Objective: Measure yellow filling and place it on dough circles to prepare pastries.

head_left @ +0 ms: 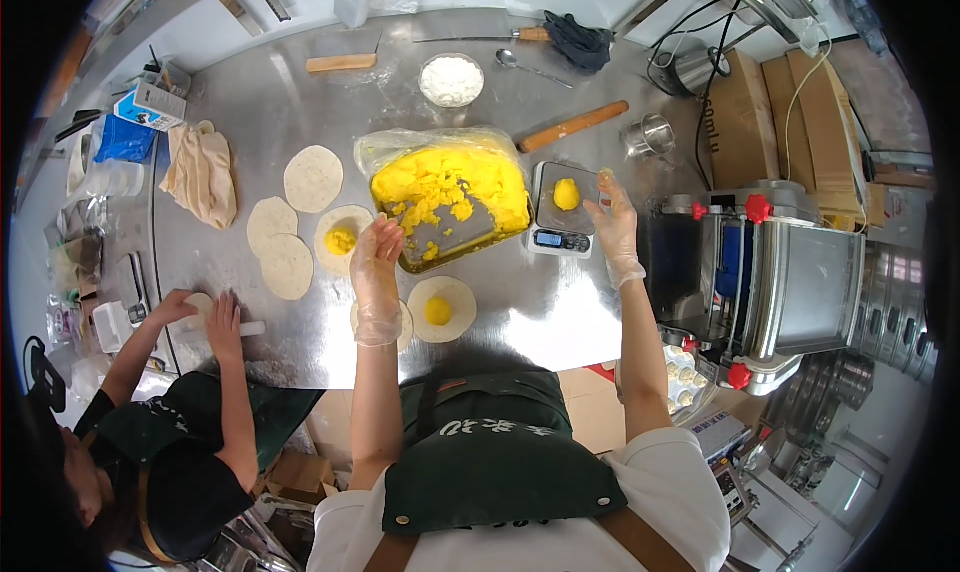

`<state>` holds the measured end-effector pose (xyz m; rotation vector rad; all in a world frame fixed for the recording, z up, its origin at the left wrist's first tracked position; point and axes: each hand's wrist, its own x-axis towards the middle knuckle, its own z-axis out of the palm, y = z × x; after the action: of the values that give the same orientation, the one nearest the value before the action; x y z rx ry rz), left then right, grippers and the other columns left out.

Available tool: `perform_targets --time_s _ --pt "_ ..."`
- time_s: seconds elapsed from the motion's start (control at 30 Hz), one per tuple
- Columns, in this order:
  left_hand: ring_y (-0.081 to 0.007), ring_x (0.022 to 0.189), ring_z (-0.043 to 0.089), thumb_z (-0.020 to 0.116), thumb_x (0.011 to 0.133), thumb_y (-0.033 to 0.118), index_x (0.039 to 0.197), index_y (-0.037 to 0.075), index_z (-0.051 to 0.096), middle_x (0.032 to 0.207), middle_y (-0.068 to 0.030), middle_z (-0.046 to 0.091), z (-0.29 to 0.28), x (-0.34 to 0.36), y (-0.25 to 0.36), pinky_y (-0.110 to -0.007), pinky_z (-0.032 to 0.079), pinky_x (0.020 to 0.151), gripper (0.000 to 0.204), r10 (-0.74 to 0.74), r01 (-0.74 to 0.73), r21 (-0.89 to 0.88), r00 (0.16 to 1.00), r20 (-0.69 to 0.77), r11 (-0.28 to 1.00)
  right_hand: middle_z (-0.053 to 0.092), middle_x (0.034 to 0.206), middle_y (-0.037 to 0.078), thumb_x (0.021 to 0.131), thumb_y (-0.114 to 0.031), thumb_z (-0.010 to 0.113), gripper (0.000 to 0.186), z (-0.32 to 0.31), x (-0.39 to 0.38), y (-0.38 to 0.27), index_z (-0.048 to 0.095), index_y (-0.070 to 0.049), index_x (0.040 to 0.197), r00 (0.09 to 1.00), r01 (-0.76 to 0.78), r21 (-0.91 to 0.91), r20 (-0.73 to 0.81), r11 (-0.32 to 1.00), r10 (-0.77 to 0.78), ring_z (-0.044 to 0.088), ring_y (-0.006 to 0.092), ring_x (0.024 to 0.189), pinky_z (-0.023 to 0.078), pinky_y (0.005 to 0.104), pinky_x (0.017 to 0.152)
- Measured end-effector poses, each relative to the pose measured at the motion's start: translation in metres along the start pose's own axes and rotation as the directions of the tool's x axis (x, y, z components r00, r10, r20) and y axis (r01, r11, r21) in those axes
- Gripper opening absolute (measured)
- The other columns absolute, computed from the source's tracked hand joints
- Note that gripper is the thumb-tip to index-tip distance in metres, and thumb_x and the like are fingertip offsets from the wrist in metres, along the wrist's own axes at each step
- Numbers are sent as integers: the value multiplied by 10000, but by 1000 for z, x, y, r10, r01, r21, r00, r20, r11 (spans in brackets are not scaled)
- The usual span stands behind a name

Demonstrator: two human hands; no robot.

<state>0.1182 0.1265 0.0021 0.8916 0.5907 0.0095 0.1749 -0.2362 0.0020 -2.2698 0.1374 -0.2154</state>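
Observation:
My left hand [377, 277], in a clear glove, hovers between a dough round with crumbly yellow filling [340, 239] and the tray [482, 214], its fingers loosely stretched and nothing visible in them. Yellow filling [490, 167] lines the tray under pulled-back plastic film. At the right edge of a digital scale [546, 178] is my gloved right hand [617, 222], thumb and fingers apart, with yellow smears on the fingertips. A yellow ball [567, 194] rests on the scale. Nearer me, a smooth yellow ball [438, 311] sits on another dough round [460, 297], which overlaps one partly behind my left wrist.
Plain dough rounds [313, 179] lie to the left. A person's hands [222, 322] work dough at lower left. Toward the back are a bowl of white powder [451, 80], a rolling pin [573, 126], a spoon [535, 67] and a metal cup [650, 135]. A roller machine [800, 287] stands right.

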Motion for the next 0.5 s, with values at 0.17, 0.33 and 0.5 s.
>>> perform_targets --time_s 0.17,0.33,0.5 --pt "-192 1039 609 485 1004 276 1222 24 572 1098 -83 651 0 0 -1 -340 432 996 344 5 -5 -5 1000 -17 1000 570 1256 129 726 -91 762 657 7 4 -9 510 -83 1332 992 76 -264 118 962 -46 575 293 1112 502 376 894" --pt "-176 997 617 497 1001 265 1199 18 586 1054 -82 660 0 -2 3 -321 446 978 329 -11 10 -26 999 -47 1000 494 1351 135 683 -121 768 741 32 10 -14 464 -146 1359 894 413 -440 361 797 -264 542 346 1140 520 418 891" --pt "-156 987 609 509 996 279 1138 46 614 1033 -50 666 -7 -3 -2 -327 439 967 292 15 -14 -75 1000 7 997 557 1288 150 726 -86 734 629 37 15 25 523 -156 1314 945 296 -436 266 850 -192 598 362 1071 519 412 887"
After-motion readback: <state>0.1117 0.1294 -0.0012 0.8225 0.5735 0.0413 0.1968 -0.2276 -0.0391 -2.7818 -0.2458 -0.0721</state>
